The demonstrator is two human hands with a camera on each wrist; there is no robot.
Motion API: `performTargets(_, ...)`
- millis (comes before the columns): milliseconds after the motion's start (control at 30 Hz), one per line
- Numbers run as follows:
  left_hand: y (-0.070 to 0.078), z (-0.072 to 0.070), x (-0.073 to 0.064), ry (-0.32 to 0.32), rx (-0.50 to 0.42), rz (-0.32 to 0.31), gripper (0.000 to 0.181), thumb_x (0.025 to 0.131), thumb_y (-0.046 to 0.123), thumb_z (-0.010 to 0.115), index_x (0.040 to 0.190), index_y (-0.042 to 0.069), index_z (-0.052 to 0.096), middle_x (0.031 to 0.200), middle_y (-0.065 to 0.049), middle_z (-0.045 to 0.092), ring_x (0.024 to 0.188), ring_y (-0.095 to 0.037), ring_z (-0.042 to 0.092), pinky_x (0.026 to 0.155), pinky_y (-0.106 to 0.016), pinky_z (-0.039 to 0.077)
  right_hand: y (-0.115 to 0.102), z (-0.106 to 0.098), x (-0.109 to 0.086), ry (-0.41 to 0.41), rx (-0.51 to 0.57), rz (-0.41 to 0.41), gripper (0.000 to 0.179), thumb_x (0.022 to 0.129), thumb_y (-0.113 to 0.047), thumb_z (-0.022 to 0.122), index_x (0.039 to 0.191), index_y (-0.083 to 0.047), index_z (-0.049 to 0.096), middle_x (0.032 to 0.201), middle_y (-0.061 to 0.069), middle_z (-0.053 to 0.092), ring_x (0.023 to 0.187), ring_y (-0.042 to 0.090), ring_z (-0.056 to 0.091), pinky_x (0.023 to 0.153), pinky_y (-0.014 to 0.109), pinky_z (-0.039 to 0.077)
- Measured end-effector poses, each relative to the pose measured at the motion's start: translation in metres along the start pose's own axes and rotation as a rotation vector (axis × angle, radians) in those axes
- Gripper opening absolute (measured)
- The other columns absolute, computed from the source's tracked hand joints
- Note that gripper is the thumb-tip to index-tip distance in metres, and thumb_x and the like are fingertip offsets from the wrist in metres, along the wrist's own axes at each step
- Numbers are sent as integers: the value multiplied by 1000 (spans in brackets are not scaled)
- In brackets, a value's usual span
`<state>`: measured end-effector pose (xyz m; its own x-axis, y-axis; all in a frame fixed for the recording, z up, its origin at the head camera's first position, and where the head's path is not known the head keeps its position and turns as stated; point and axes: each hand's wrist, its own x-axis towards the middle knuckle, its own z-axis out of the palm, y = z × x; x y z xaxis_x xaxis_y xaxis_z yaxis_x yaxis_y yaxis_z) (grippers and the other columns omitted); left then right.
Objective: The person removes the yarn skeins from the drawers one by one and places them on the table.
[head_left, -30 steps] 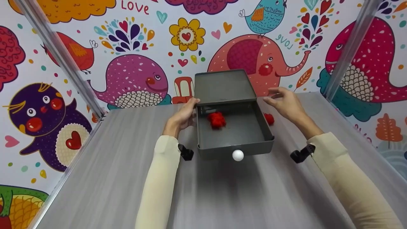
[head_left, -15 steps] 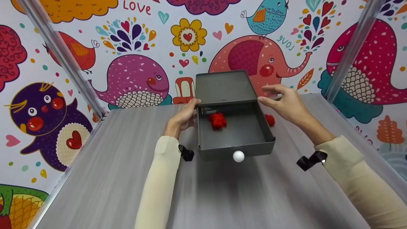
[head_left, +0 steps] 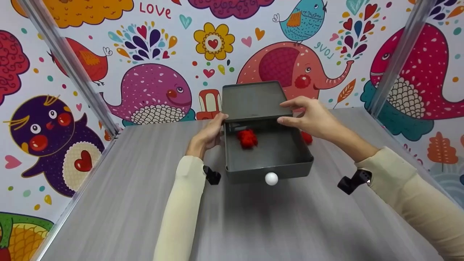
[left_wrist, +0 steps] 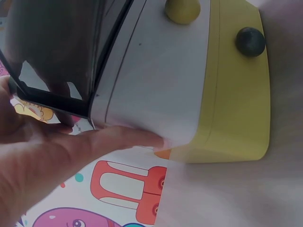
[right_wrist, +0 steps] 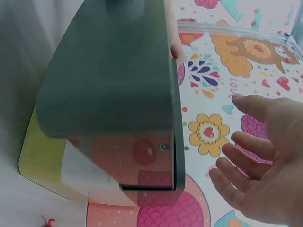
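Note:
A small drawer cabinet stands on the table. Its dark grey top drawer is pulled out, with a white knob on its front. Inside lies a fuzzy red clump. My left hand holds the cabinet's left side, thumb at the top front corner. In the left wrist view, one finger lies along the white drawer, above the yellow drawer. My right hand hovers over the drawer's back right, fingers spread, holding nothing. In the right wrist view, this hand stands apart from the cabinet.
A second red fuzzy thing sits right of the cabinet, partly hidden by my right wrist. The grey table reaches back to a wall printed with cartoon animals. Metal posts stand at the corners.
My right hand has moved left, from beside the cabinet's right edge to over the drawer's back right part. The left hand, the cabinet and the red clump have stayed in place.

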<state>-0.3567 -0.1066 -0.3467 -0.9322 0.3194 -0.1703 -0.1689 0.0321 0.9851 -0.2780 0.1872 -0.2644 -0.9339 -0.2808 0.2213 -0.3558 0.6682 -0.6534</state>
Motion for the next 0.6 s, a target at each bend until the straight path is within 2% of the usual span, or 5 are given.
performTargets(133, 0, 0, 0, 2, 6, -3, 24, 108, 38, 29, 124, 20, 34, 121, -8, 43, 96, -20, 54, 77, -36, 50, -10, 1, 2, -58, -26, -24, 56, 89, -33, 76, 138, -11, 59, 140, 16, 56, 129, 36, 49, 102, 53, 50)
performTargets(300, -1, -1, 1, 12, 7, -2, 30, 109, 38, 26, 131, 19, 33, 131, -9, 38, 108, -24, 50, 84, -39, 48, -18, 6, 6, -113, -74, -75, 53, 89, -31, 76, 137, -12, 61, 137, 15, 59, 127, 33, 51, 98, 50, 52)
performTargets(467, -1, 0, 1, 25, 8, 0, 29, 108, 38, 28, 130, 20, 35, 121, -7, 42, 99, -21, 53, 79, -36, 49, -26, 13, 13, -170, -109, -126, 51, 89, -27, 77, 134, -11, 62, 132, 14, 62, 120, 32, 56, 90, 46, 56)
performTargets(600, -1, 1, 0, 26, -5, 1, 23, 107, 36, 32, 123, 21, 37, 113, -6, 45, 92, -19, 54, 73, -33, 50, -34, 16, 20, -229, -99, -119, 47, 89, -26, 76, 132, -11, 65, 130, 13, 64, 119, 32, 56, 94, 46, 54)
